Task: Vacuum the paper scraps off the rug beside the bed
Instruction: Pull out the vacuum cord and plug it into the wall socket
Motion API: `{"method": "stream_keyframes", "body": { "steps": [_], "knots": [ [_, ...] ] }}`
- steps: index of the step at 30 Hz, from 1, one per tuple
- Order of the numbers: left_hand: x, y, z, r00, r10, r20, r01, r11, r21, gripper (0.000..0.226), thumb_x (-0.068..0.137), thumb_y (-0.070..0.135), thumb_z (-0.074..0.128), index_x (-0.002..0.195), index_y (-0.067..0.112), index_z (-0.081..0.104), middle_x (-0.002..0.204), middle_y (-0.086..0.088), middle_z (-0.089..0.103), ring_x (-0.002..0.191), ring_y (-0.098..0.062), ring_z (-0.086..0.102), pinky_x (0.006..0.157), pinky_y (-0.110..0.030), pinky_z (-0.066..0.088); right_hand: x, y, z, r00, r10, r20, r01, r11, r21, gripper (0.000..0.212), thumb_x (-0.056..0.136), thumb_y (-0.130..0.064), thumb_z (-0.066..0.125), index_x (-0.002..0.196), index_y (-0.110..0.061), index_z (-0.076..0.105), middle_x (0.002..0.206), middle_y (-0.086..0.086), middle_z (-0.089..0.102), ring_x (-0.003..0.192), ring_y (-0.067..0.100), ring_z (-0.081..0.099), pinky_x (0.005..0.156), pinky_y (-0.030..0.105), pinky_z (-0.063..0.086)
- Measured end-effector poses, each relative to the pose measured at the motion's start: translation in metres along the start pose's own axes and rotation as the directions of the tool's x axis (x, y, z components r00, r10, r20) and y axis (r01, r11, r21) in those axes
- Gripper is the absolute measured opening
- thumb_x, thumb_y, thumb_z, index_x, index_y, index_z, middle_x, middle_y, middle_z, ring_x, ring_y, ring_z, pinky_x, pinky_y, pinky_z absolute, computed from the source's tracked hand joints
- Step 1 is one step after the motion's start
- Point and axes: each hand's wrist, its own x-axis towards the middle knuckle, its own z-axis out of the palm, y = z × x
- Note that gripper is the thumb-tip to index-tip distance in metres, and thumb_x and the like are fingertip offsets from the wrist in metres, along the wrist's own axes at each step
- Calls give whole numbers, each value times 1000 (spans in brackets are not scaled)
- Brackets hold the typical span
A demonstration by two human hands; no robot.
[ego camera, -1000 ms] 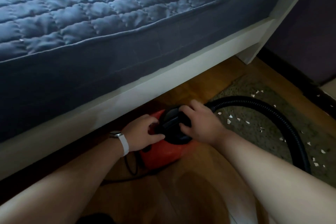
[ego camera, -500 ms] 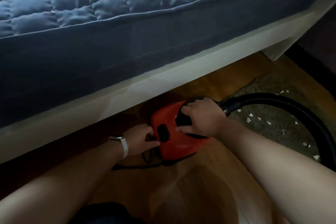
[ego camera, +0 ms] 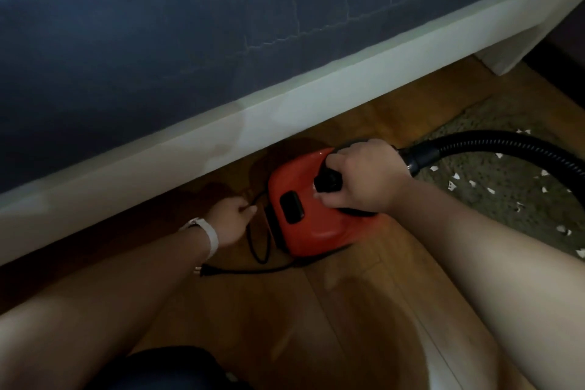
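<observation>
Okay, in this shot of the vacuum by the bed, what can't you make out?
Head view only:
- Hose end: cut off by the right edge.
- Vacuum handle: covered by the right hand.
- Left hand at the cord: too dim to tell if it grips.
- Rug and paper scraps: partly cut off right.

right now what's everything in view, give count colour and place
bed: one, blue cover, white frame, across the top
floor: one, brown wood, bottom half
rug: one, speckled grey, right side
vacuum cleaner: one, red, on the floor beside the bed
hose: one, black, from the vacuum out over the rug
power cord: one, black, looped on the floor left of the vacuum, plug loose
paper scraps: a dozen or so, white, scattered on the rug
wristband: one, white, left wrist
left hand: one, pinches the power cord
right hand: one, grips the vacuum's black handle
</observation>
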Motion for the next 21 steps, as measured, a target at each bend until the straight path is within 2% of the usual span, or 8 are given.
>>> {"method": "stream_keyframes", "body": {
  "steps": [2, 4, 6, 7, 11, 15, 19, 21],
  "knots": [
    [-2, 11, -1, 999, -23, -27, 21, 997, -74, 28, 100, 32, 47, 95, 10, 63, 84, -4, 64, 85, -27, 64, 68, -30, 45, -1, 0, 0, 1000, -4, -12, 4, 1000, -1, 54, 80, -78, 43, 80, -27, 60, 69, -8, 59, 67, 17, 58, 67, 35, 49],
    [-4, 23, 0, 995, -100, -20, 92, 967, -237, 28, 102, 27, 43, 105, 4, 59, 80, -6, 63, 70, -23, 64, 60, -29, 46, -4, 2, 0, 1000, -6, -28, 7, 1000, 9, 52, 80, -77, 46, 77, -26, 58, 68, -8, 58, 65, 17, 57, 65, 34, 49],
    [-6, 30, 0, 985, -174, -2, 165, 936, -312, 29, 103, 26, 39, 118, 5, 53, 81, -8, 61, 60, -20, 61, 53, -26, 44, -10, 5, -1, 999, -3, -39, 5, 999, 35, 51, 80, -77, 48, 74, -27, 54, 66, -9, 58, 62, 16, 57, 63, 34, 48],
    [-8, 32, 0, 985, -174, -4, 165, 943, -288, 27, 103, 26, 39, 116, 7, 53, 81, -9, 60, 59, -21, 61, 52, -27, 44, -14, 7, -2, 999, -5, -45, 8, 999, 54, 49, 80, -77, 49, 72, -28, 52, 65, -9, 57, 60, 15, 56, 61, 34, 48],
    [-17, 26, -7, 992, -35, -118, 26, 996, -81, 24, 102, 28, 40, 86, 16, 53, 79, -5, 56, 73, -24, 57, 54, -28, 37, -29, 12, -8, 997, -12, -70, 19, 994, 110, 45, 79, -75, 53, 66, -34, 37, 60, -13, 50, 54, 10, 48, 56, 28, 36],
    [-29, 18, -22, 981, 72, -179, -47, 989, 140, 28, 102, 27, 38, 84, 12, 53, 75, -6, 57, 65, -17, 52, 50, -28, 30, -40, 17, -21, 995, 37, -89, -23, 987, 159, 47, 75, -77, 49, 62, -32, 42, 58, -12, 50, 53, 11, 50, 54, 30, 40],
    [-29, 13, -27, 973, 84, -216, -3, 935, 354, 32, 102, 19, 38, 72, 10, 45, 67, -3, 49, 56, -13, 44, 46, -26, 23, -46, 21, -34, 989, 41, -139, -11, 979, 205, 46, 74, -77, 51, 58, -36, 36, 55, -12, 47, 50, 10, 46, 50, 30, 38],
    [-30, 18, -28, 984, 34, -177, 51, 889, 454, 36, 102, 11, 39, 66, 16, 35, 73, -1, 50, 65, -14, 51, 50, -20, 26, -48, 23, -40, 988, 45, -148, -12, 976, 219, 47, 74, -77, 52, 58, -38, 31, 54, -12, 46, 49, 10, 45, 49, 30, 37]
  ]
}}
